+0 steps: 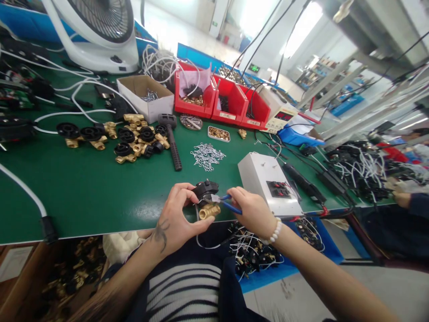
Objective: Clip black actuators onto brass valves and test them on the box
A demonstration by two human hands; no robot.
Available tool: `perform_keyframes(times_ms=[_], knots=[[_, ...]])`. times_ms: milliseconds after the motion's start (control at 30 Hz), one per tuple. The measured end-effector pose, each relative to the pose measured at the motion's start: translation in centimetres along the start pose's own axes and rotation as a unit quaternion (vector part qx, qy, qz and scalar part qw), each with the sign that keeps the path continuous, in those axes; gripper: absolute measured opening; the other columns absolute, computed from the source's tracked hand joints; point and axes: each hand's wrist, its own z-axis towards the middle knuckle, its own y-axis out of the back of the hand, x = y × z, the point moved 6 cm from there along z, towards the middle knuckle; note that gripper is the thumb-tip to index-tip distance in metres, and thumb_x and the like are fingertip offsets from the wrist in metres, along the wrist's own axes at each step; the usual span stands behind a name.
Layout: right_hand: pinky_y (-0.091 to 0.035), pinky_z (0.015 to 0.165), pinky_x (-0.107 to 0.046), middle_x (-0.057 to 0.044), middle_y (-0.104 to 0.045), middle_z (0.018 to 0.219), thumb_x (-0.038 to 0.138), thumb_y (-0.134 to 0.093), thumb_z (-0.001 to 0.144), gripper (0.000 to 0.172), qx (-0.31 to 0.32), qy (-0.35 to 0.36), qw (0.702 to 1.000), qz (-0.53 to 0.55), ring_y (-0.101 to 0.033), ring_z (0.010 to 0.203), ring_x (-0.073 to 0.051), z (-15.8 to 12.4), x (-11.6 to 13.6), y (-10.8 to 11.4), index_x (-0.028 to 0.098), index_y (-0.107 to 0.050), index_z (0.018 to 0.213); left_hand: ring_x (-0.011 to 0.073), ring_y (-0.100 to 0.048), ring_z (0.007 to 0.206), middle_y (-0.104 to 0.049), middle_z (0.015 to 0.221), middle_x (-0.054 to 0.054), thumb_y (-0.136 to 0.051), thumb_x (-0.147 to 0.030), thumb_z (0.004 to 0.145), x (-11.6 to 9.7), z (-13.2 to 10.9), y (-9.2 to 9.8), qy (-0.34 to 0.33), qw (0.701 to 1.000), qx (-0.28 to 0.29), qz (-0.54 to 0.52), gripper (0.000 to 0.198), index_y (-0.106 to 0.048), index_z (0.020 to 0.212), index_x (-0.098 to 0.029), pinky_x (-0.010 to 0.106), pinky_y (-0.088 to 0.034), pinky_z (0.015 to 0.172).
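Note:
My left hand [181, 212] is closed around a brass valve body [209, 211] topped by a black plastic housing [205, 189], held just over the table's front edge. In my right hand [253, 210] are pliers with blue handles [232, 206]. The pliers' jaws touch the valve where the black housing meets the brass. A white cable hangs below the valve. Beyond my hands lies a loose pile of silver wire clips [207, 156]. A black mallet [172, 141] rests to the left of the clips, beside a group of brass valve bodies with black caps [137, 136].
A grey switch box [259, 172] stands right of my hands. Red bins [231, 105], a white carton [147, 96] and a white fan [103, 36] line the back. Below the table, a blue crate [264, 279] holds cabled black parts. At right, a co-worker's sleeve [418, 208] shows.

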Motion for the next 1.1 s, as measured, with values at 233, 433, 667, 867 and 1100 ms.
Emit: perform_keyframes(times_ms=[233,433,667,867,1100], knots=[[-0.041,0.056,-0.026,-0.001,-0.059,0.082,0.008,-0.051,0.085,0.02,-0.195,-0.062,0.978,0.049,-0.052,0.061,-0.014,-0.5,-1.2,2.9,0.023,-0.052,0.099,0.0271,-0.059,0.108,-0.056,0.113,0.01,-0.079,-0.033,0.068,0.2,0.1,0.0,0.012,1.0,0.009,-0.014,0.031,-0.055,0.083,-0.021,0.05,-0.054,0.095],[-0.036,0.054,-0.027,-0.003,-0.059,0.075,0.005,-0.045,0.084,0.022,0.042,-0.007,0.998,-0.04,-0.052,0.059,-0.015,0.5,-0.7,0.5,0.02,-0.057,0.095,0.026,-0.06,0.106,-0.057,0.11,0.008,-0.079,-0.033,0.067,0.0,0.2,-0.1,0.006,1.0,0.004,0.0,0.032,-0.054,0.083,-0.022,0.048,-0.055,0.093],[-0.038,0.053,-0.026,0.0,-0.056,0.074,0.004,-0.048,0.082,0.024,-0.136,-0.015,0.99,0.013,-0.051,0.059,-0.015,0.0,-0.5,2.0,0.022,-0.053,0.097,0.0255,-0.061,0.104,-0.057,0.109,0.008,-0.079,-0.033,0.068,-0.1,0.2,-0.1,-0.009,1.0,0.002,0.008,0.031,-0.054,0.083,-0.022,0.045,-0.056,0.088],[-0.039,0.055,-0.027,-0.002,-0.059,0.08,0.006,-0.047,0.088,0.02,-0.072,-0.014,0.997,-0.01,-0.052,0.061,-0.014,0.7,-0.7,2.3,0.021,-0.055,0.098,0.0257,-0.06,0.104,-0.057,0.11,0.009,-0.079,-0.032,0.069,0.1,0.0,-0.2,-0.004,1.0,0.006,0.004,0.031,-0.054,0.084,-0.021,0.046,-0.056,0.088],[-0.031,0.049,-0.028,-0.001,-0.056,0.072,0.002,-0.047,0.078,0.025,0.024,0.008,0.999,-0.032,-0.045,0.053,-0.014,0.2,-0.8,0.7,0.021,-0.056,0.093,0.0252,-0.06,0.104,-0.056,0.109,0.008,-0.079,-0.033,0.066,0.0,0.2,0.1,0.01,1.0,-0.001,-0.01,0.031,-0.054,0.081,-0.021,0.044,-0.056,0.088]])
